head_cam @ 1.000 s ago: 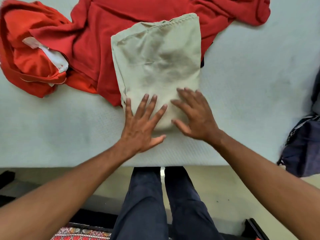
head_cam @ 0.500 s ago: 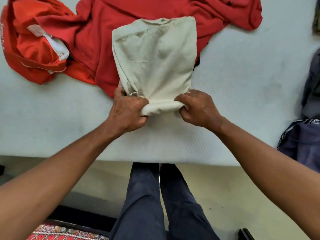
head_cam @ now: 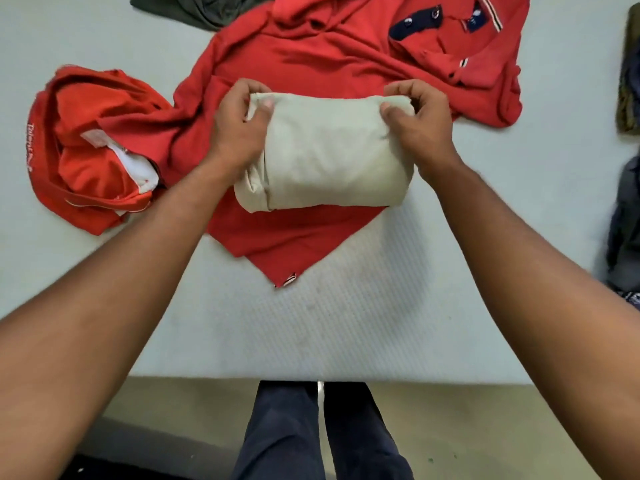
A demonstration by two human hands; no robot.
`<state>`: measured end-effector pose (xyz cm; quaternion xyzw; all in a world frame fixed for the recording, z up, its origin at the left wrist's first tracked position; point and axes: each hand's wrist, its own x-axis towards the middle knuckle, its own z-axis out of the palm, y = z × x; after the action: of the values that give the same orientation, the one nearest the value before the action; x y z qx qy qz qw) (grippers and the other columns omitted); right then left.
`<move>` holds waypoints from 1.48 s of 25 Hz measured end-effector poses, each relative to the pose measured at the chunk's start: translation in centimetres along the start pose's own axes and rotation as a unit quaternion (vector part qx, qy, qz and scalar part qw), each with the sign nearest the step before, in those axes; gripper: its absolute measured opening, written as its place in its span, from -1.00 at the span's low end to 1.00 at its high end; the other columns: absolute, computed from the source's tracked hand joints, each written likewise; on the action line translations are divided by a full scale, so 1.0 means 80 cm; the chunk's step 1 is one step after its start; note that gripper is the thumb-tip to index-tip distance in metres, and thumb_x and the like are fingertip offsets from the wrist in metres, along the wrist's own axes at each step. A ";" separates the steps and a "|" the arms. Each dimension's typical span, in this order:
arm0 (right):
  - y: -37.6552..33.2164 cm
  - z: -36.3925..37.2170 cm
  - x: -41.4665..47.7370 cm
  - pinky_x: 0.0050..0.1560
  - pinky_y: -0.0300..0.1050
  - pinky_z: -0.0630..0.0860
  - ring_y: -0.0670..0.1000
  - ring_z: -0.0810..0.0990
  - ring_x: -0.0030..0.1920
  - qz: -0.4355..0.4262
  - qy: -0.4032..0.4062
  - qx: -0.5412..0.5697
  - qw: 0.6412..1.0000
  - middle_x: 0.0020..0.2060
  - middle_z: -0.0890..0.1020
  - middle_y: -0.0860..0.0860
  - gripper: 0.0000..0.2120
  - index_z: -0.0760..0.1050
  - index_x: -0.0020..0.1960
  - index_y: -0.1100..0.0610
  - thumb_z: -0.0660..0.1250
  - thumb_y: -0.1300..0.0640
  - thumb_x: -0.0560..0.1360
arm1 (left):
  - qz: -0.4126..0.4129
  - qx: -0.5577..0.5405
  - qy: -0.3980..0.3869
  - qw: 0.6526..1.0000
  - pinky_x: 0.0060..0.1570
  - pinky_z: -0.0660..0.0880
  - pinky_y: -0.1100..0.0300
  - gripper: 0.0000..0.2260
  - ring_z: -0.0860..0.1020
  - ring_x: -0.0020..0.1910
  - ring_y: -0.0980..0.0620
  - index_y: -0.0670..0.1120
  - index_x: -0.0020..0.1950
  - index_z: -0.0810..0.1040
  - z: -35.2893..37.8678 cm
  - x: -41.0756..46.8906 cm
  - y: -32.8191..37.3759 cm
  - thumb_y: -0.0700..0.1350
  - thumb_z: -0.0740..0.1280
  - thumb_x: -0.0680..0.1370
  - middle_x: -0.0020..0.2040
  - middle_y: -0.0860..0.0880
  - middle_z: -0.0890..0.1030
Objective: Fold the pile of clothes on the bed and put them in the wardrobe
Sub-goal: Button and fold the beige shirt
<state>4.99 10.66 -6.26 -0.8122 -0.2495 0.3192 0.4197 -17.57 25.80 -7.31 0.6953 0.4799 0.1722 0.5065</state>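
Note:
A beige garment, folded into a thick short bundle, lies on a spread red polo shirt on the pale bed. My left hand grips the bundle's far left corner, thumb on top and fingers curled over the far edge. My right hand grips the far right corner the same way. A second crumpled orange-red shirt with a white label lies to the left.
A dark green garment lies at the top edge. More dark clothes are heaped at the right edge, with an olive piece above them. The bed's near edge runs across the lower part, my legs and the floor below it.
The hands took hold of the beige garment's near end and folded it over away from me. The piece is now half as long and thicker. The view shifted further over the bed.

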 end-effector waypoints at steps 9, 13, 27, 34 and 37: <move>0.020 0.045 0.003 0.24 -0.28 0.37 0.01 0.59 0.21 -0.156 0.228 -0.237 0.932 0.21 0.65 -0.03 -0.64 0.58 0.34 0.10 0.23 -0.02 0.65 | 0.090 0.347 0.087 0.929 0.19 0.35 0.01 -0.56 0.46 0.30 -0.06 0.01 0.48 0.40 0.028 0.013 -0.014 0.14 0.10 0.65 0.34 -0.05 0.51; 0.014 0.081 -0.070 0.51 0.29 0.22 0.23 0.33 0.54 -0.257 0.137 -0.316 0.903 0.51 0.43 0.15 -0.58 0.46 0.49 0.13 0.15 0.01 0.70 | 0.189 0.426 -0.012 0.885 0.51 0.02 -0.24 -0.51 0.09 0.62 -0.14 0.06 0.61 0.21 0.062 -0.064 0.011 0.11 0.06 0.68 0.63 -0.08 0.17; 0.051 0.060 -0.084 0.50 0.15 0.25 0.18 0.34 0.53 -0.169 0.035 -0.318 0.932 0.54 0.36 0.17 -0.51 0.50 0.44 0.09 0.35 -0.09 0.57 | 0.198 0.428 -0.052 0.880 0.53 0.02 -0.26 -0.41 0.17 0.58 -0.21 -0.05 0.56 0.32 0.044 -0.071 -0.061 0.22 0.18 0.61 0.59 -0.18 0.25; 0.073 0.021 -0.148 0.21 0.02 0.60 -0.03 0.64 0.17 0.290 0.073 0.081 0.951 0.20 0.63 -0.07 -0.52 0.53 0.33 -0.04 0.46 -0.15 0.46 | 0.183 0.491 -0.132 0.841 0.52 0.04 -0.27 -0.22 0.19 0.56 -0.22 0.00 0.58 0.24 0.046 -0.113 -0.059 0.18 0.39 0.41 0.60 -0.21 0.18; 0.066 0.031 -0.134 0.00 -0.04 0.62 -0.02 0.69 0.04 0.345 0.093 0.230 0.905 0.11 0.70 -0.01 -0.48 0.58 0.23 0.04 0.52 -0.18 0.35 | 0.143 0.499 -0.137 0.844 0.55 -0.08 -0.28 -0.09 0.08 0.59 -0.28 -0.04 0.61 0.14 0.069 -0.102 -0.054 0.10 0.44 0.33 0.60 -0.29 0.09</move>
<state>-3.27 1.96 -8.46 -0.7544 0.1669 0.4155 0.4800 -19.61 16.10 -11.39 0.9316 0.3217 -0.1172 0.1219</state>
